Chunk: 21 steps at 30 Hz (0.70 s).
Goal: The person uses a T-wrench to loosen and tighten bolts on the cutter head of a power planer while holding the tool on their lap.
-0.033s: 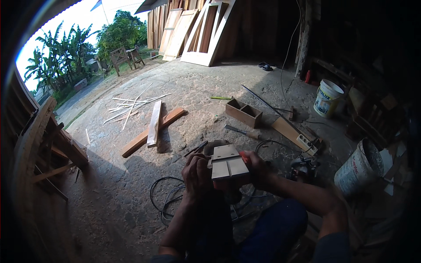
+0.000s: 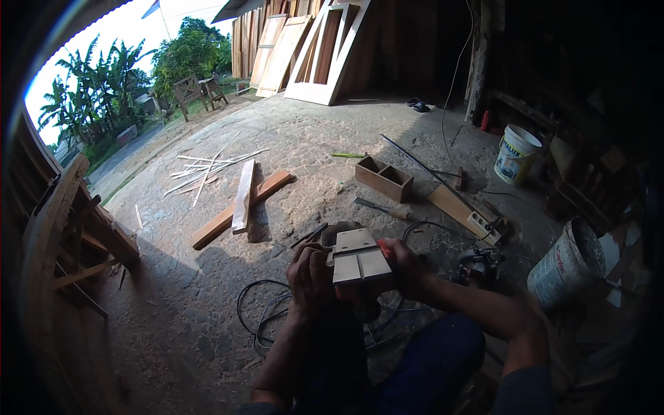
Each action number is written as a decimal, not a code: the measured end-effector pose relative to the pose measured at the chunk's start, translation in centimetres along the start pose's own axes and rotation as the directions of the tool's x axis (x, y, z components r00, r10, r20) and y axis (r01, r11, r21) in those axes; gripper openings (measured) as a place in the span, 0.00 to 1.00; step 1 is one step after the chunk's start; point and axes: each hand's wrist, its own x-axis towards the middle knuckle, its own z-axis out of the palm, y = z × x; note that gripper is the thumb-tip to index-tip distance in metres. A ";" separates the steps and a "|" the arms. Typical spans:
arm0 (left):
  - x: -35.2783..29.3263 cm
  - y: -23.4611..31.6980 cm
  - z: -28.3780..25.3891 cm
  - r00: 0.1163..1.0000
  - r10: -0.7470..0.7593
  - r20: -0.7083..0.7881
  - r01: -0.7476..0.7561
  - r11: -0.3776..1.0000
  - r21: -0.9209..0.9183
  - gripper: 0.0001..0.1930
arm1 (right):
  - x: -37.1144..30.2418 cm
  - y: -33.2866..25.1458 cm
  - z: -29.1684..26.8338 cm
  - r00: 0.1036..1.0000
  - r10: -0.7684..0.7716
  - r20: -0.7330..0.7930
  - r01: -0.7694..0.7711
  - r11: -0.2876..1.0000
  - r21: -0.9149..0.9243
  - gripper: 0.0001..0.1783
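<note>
An electric planer (image 2: 362, 265) is held sole-up in front of me, its pale metal base facing up with a groove down one half and a dark slot across the middle. My left hand (image 2: 309, 274) is closed at the planer's left side, fingers curled; shadow hides what its fingertips touch. On the other side my right hand (image 2: 407, 268) grips the planer by a red part. The planer's body below the base is mostly in shadow. A black cable (image 2: 242, 308) lies in loops on the floor near my left forearm.
Beyond the planer lie a chisel (image 2: 380, 207), a two-compartment wooden box (image 2: 384, 181) and crossed wood pieces (image 2: 243, 197). Thin strips (image 2: 207, 166) are scattered further left. To the right are a power strip (image 2: 482, 227) on a board and two buckets (image 2: 517, 155). Wooden frames (image 2: 321, 55) lean at the back.
</note>
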 end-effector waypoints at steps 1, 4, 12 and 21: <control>-0.1 0.0 0.0 1.000 -0.016 -0.004 0.016 1.000 -0.007 0.03 | -0.7 -0.6 0.5 1.000 0.012 -0.007 -0.012 1.000 0.027 0.26; -0.2 0.0 0.0 0.999 -0.046 -0.007 0.046 0.999 -0.014 0.03 | -1.9 -1.7 1.5 0.998 -0.012 -0.056 0.011 1.000 -0.008 0.24; -0.1 0.2 -0.2 0.991 -0.133 0.022 0.135 0.986 -0.095 0.05 | -1.3 -0.9 1.0 0.986 -0.150 -0.073 0.139 0.980 -0.144 0.25; -0.4 -0.2 -0.9 0.984 -0.179 0.003 0.178 0.974 -0.137 0.07 | -2.0 -1.5 2.4 0.993 -0.116 -0.037 0.113 0.991 -0.073 0.23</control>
